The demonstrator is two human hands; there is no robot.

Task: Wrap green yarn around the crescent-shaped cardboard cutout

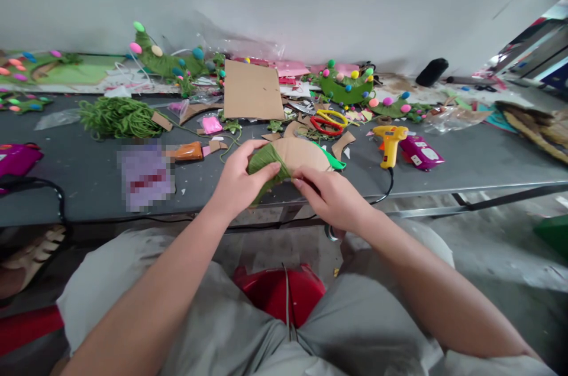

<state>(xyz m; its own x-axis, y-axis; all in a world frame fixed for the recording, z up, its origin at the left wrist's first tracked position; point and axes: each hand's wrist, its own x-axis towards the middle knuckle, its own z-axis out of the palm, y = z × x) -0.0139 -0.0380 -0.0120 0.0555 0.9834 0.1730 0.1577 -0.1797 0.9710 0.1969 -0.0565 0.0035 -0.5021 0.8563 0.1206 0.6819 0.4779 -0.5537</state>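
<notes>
Over the table's front edge I hold a curved cardboard piece [306,154], its left end wrapped in green yarn [265,157]. My left hand [239,181] is closed around the wrapped end, thumb on the yarn in front and fingers behind. My right hand [335,195] pinches at the lower edge of the bare cardboard, thumb and forefinger together. Whether a strand of yarn is between those fingertips I cannot make out. Behind the piece's right end shows a bright green pointed scrap [335,160]. A green yarn skein [122,117] lies to the left on the table.
Right of my hands stand a yellow glue gun [390,142] and a purple box [423,153]. Red-handled scissors [326,126], a cardboard sheet [252,91] and scraps lie behind. Finished green crescents with pompoms [348,87] line the wall. A red stool [281,296] is below.
</notes>
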